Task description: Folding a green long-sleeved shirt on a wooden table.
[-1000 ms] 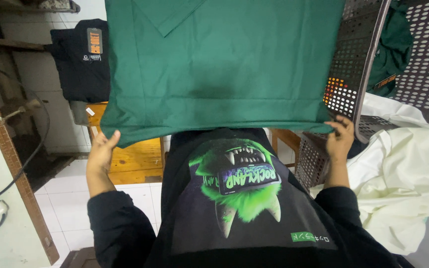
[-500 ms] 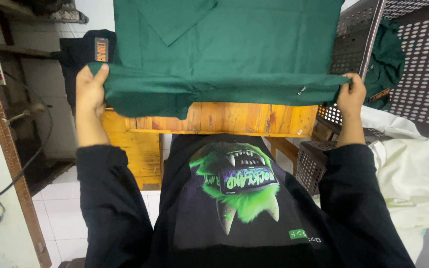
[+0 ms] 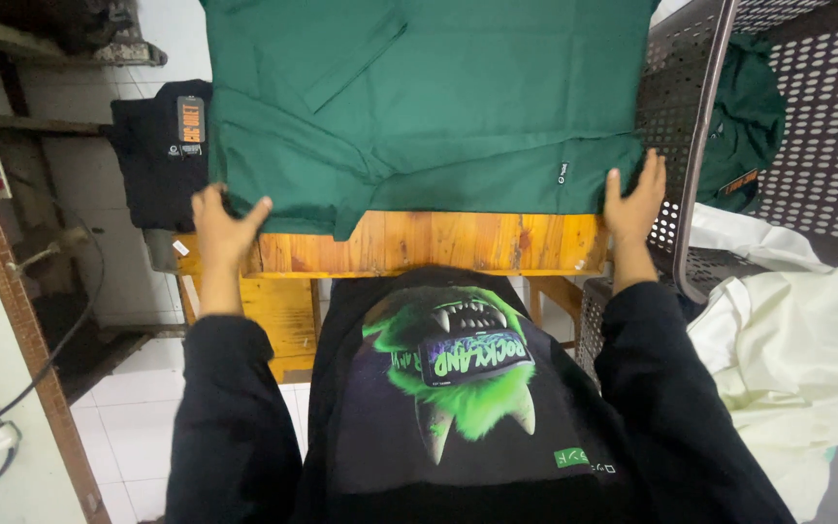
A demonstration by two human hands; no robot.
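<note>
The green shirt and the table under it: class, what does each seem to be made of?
Green shirt: a soft matte woven or knit cloth, likely cotton; it creases and folds under the left hand and right hand. Table: wood with a glossy varnish, showing grain and knots.

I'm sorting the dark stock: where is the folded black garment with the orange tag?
In the head view, the black garment sits upper left, beside the green shirt, beyond the left hand.

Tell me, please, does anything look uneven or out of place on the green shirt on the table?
Yes, slightly. The green shirt on the wooden table has an uneven near edge: by the left hand a corner of cloth hangs lower, with creases, while by the right hand the edge lies straight. No damage or spill shows.
</note>
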